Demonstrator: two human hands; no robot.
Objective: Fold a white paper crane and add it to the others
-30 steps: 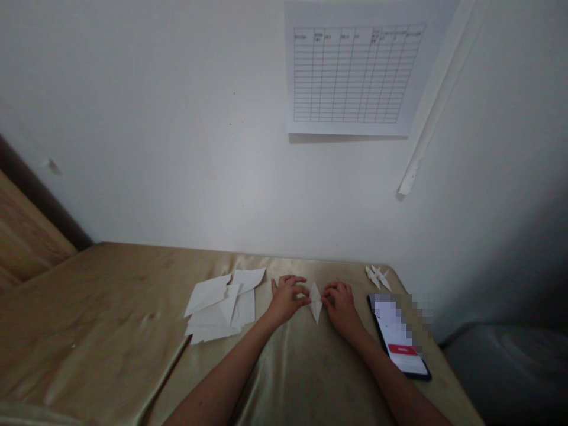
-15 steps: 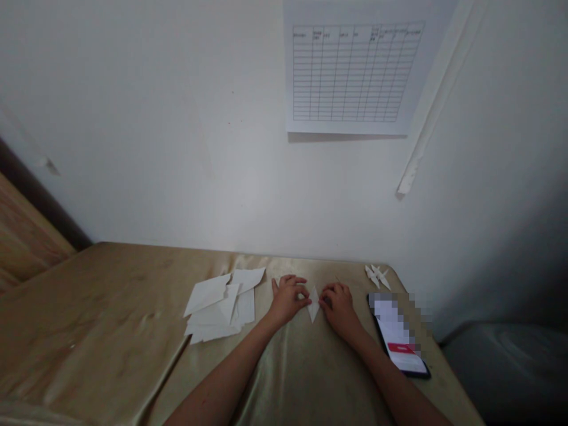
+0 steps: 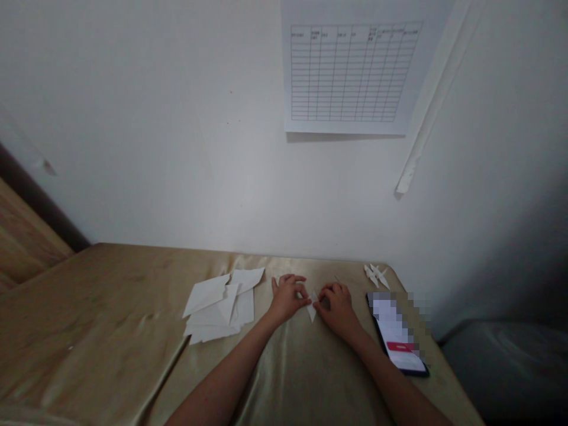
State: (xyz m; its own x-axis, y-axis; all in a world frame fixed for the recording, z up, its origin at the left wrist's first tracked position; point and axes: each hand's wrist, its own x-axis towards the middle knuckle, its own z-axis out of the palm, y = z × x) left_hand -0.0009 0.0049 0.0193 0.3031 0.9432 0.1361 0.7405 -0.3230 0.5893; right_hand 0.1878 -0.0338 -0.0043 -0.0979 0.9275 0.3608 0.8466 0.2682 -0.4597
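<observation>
Between my hands a small white folded paper (image 3: 312,311), a narrow diamond in outline, lies on the cloth-covered table. My left hand (image 3: 287,299) pinches its left edge with thumb and forefinger, the other fingers bent above. From the other side my right hand (image 3: 338,305) grips it, thumb and forefinger at its right edge and partly over its middle. The fingertips hide part of the folds. To the left of my left hand is a loose pile of white paper sheets (image 3: 217,310). Several small folded paper pieces (image 3: 376,276) lie at the far right corner.
A phone (image 3: 394,337) with a lit screen lies right of my right forearm. The gold cloth on the table (image 3: 110,319) has wrinkles. Behind it rises a white wall with a printed table sheet (image 3: 346,77) on it. A dark rounded object (image 3: 506,367) stands at the right.
My right thumb and forefinger have moved left and inward over the folded paper, covering more of its right side. My left hand stays nearly where it was.
</observation>
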